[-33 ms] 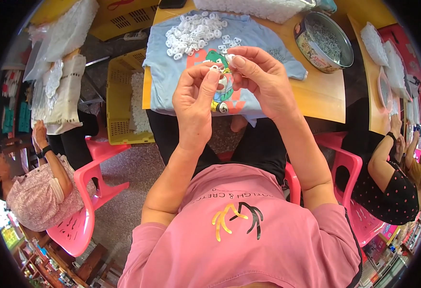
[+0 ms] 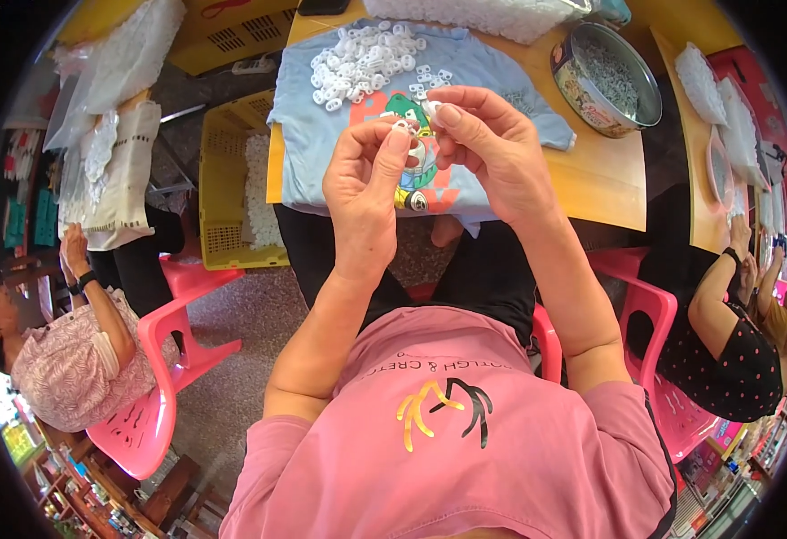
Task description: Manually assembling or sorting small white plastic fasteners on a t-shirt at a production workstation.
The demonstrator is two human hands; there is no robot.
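Above the near part of a light blue cloth (image 2: 299, 157), my two hands are raised close together. My left hand (image 2: 364, 184) is closed, thumb against fingers, on a small white plastic piece (image 2: 400, 128). Likewise, my right hand (image 2: 498, 153) pinches another white plastic piece (image 2: 430, 107), mostly covered by its thumb and fingers. A heap of white plastic pieces (image 2: 357, 63) with holes in them lies on the cloth beyond my left hand. Several more holed pieces (image 2: 427, 79) form a smaller group just beyond my right fingertips.
A round tin (image 2: 591, 108) of small metal parts stands on the wooden table (image 2: 604, 184) at right. Yellow crate (image 2: 218, 180) holds white pieces at left. White pieces fill a bag (image 2: 492, 11) at the far edge. People sit on pink chairs (image 2: 155, 395) on both sides.
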